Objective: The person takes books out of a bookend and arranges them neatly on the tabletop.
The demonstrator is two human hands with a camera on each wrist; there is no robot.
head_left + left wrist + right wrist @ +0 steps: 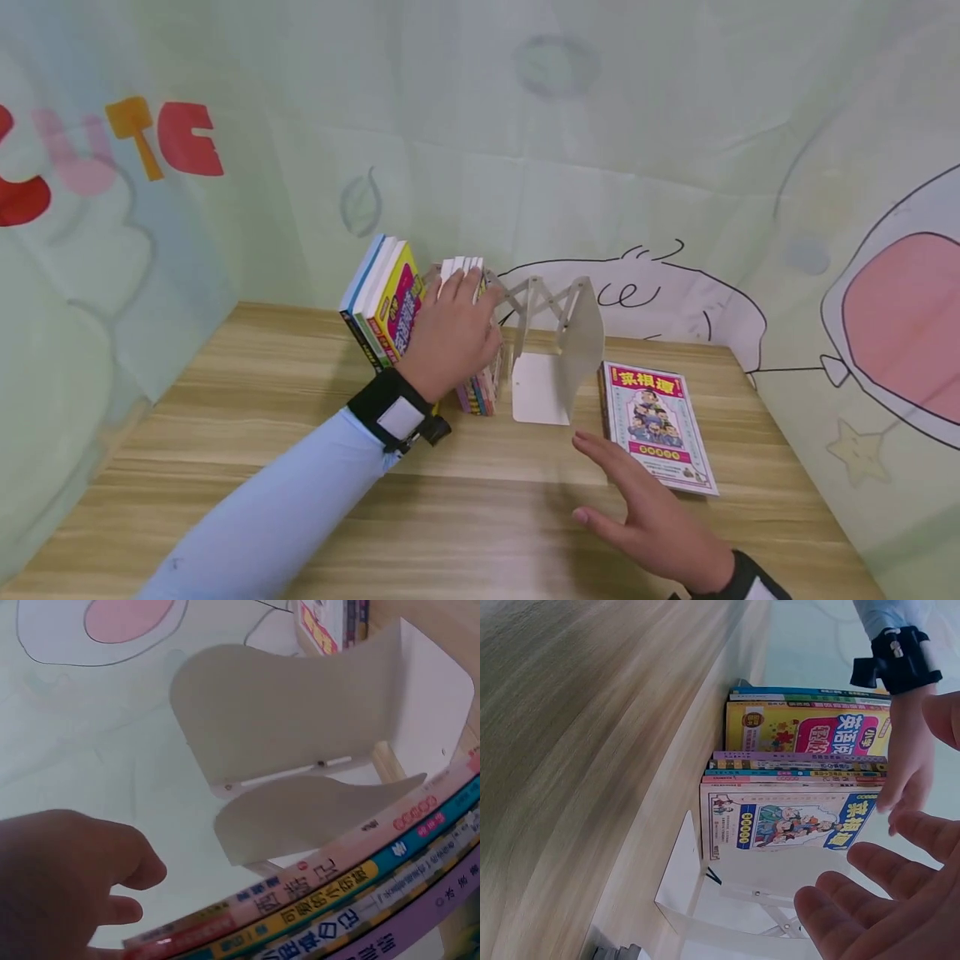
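My left hand (453,342) rests over the top edges of several thin books (480,392), which stand upright in an expandable white bookend rack (585,342). The left wrist view shows their pink, teal, white and purple spines (382,862), with the thumb clear of them. To their left, thicker books (393,308) lean leftward, the nearest with a yellow and pink cover. My right hand (652,517) hovers over the table, fingers extended and apart, holding nothing. Just beyond it a book with a pink-titled comic cover (652,425) lies flat at the right.
The rack's right-hand section, with its white base plate (540,387), holds no book. A wood-grain table (480,517) carries everything. Printed fabric (465,108) with cartoon figures hangs behind and along both sides.
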